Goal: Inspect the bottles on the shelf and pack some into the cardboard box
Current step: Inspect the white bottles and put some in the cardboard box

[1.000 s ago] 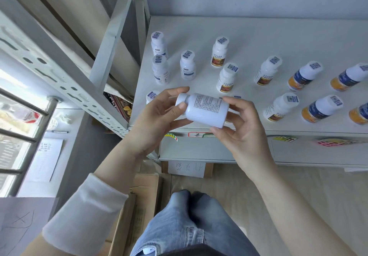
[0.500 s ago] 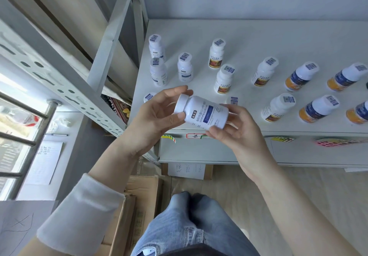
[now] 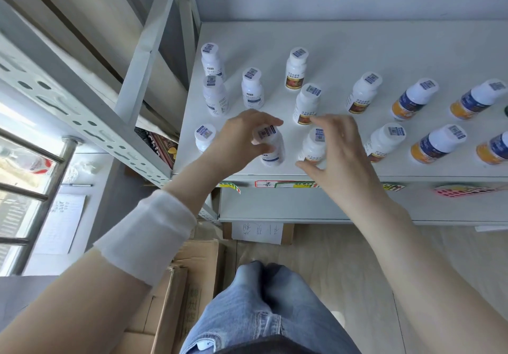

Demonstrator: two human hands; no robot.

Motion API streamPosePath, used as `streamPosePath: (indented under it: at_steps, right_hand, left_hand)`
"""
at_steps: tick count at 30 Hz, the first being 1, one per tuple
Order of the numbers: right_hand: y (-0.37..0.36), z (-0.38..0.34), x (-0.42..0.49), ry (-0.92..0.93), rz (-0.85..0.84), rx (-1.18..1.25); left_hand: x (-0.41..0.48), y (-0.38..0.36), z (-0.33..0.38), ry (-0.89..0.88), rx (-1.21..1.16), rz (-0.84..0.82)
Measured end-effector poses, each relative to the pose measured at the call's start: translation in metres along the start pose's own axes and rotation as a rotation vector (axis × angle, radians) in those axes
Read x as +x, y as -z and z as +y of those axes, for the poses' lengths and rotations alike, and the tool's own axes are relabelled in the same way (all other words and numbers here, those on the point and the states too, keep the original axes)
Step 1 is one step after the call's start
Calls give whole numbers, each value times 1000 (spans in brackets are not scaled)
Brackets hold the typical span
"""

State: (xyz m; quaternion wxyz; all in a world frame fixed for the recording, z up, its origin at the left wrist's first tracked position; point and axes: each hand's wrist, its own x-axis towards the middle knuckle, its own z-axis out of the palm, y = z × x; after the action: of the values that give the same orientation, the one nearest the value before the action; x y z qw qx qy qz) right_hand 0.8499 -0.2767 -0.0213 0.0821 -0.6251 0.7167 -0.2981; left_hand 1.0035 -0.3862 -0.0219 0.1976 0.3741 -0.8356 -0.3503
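Grips a bottle [image 3: 270,147] in the left hand [image 3: 239,139], with the fingers curled over the cap and the thumb pressed against the near side. Holds it upright over the shelf [image 3: 357,40], close to the front edge, blue label outward, outline blurred. Cannot tell whether its base rests on the surface or hangs just above.

Just right of the bottle, spreads the right hand [image 3: 339,147], fingers loose and apart, clasping nothing. Frames a red bottle [image 3: 313,144] between thumb and forefinger; cannot tell whether skin meets plastic there.

Just left of the bottle, leaves one blue bottle [image 3: 204,136] half hidden behind the left wrist. Behind the bottle and to its left, shows three more like it, upright and apart from one another. Behind the bottle and to its right, shows three more red-labelled ones, plus a fourth right of the bottle, beyond the right hand. Well to the right of the bottle, lines up four orange bottles [image 3: 437,143] in two rows, each with a code sticker on the cap.

Below the bottle, carries stickers [image 3: 283,184] along the shelf's front edge. Further below the bottle and to its left, keeps the box [image 3: 192,279] on the floor, beside the jeans [image 3: 261,312]. Wears a white sleeve [image 3: 148,232] on the left forearm.
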Motion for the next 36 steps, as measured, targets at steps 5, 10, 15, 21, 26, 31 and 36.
streamPosePath:
  at_steps: [5, 10, 15, 21, 26, 31, 36]
  right_hand:
    - [6, -1, 11, -5, -65, -155]
    - [8, -1, 15, -26, -93, -184]
    - [5, -4, 20, -15, -97, -162]
    - [-4, -18, 27, 55, -66, -75]
    - [-21, -32, 30, -44, -76, 200]
    - [-28, -46, 27, -355, -392, 713]
    - [-36, -53, 12, -119, -280, 804]
  left_hand:
    - [15, -20, -17, -9, 176, -101]
    - [14, -26, -23, -6, 194, -114]
    - [5, -19, -20, -41, 238, -118]
    - [-20, 19, -51, 200, 461, 288]
    - [-33, 34, -63, 343, 141, 299]
    - [-69, 50, -29, 234, -868, 188]
    - [-90, 41, -25, 317, -871, 216]
